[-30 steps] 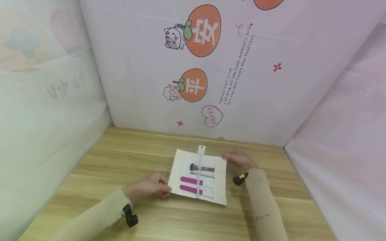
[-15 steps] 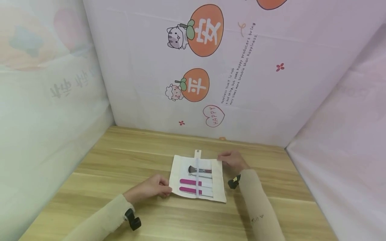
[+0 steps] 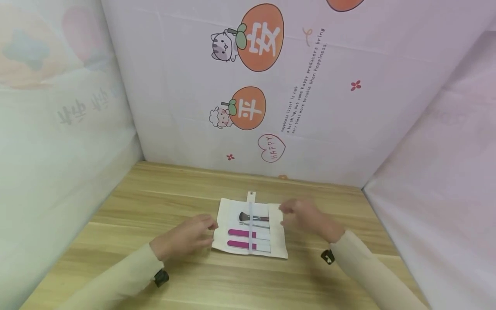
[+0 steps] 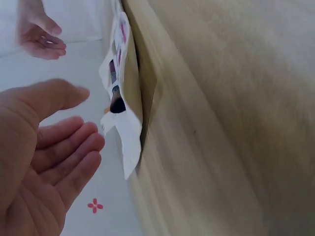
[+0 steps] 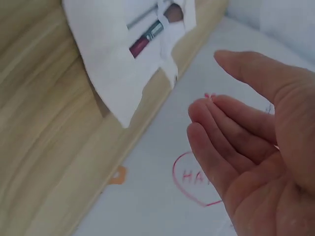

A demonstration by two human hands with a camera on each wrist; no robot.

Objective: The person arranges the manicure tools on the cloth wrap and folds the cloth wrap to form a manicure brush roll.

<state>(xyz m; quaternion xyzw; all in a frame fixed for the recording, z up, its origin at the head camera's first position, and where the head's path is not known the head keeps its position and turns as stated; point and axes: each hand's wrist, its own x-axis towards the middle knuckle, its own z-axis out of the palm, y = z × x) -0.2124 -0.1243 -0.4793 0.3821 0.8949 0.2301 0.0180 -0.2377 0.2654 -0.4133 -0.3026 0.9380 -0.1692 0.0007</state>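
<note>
A cream cloth brush case [image 3: 277,241] lies unfolded on the wooden table, its snap tab [image 3: 251,196] pointing to the back wall. Tucked in its pocket under a pale strap [image 3: 250,241] are a fan-shaped makeup brush [image 3: 244,216], a thin metal tool [image 3: 244,223] and two pink-handled tools [image 3: 239,233]. My left hand [image 3: 186,236] is beside the case's left edge, fingers loosely bent; the left wrist view shows nothing in it. By the right edge is my right hand [image 3: 310,217], thumb and fingers apart and holding nothing in the right wrist view.
The wooden table [image 3: 162,189] meets a white printed cloth wall [image 3: 186,107] at the back. Similar cloth walls stand at the left and right sides. Both sleeves carry a small black wrist camera [image 3: 327,257].
Both hands have let go of the case's edges and drawn outward, the right one farther. The case, tilted up a second ago, now lies flatter on the table.
</note>
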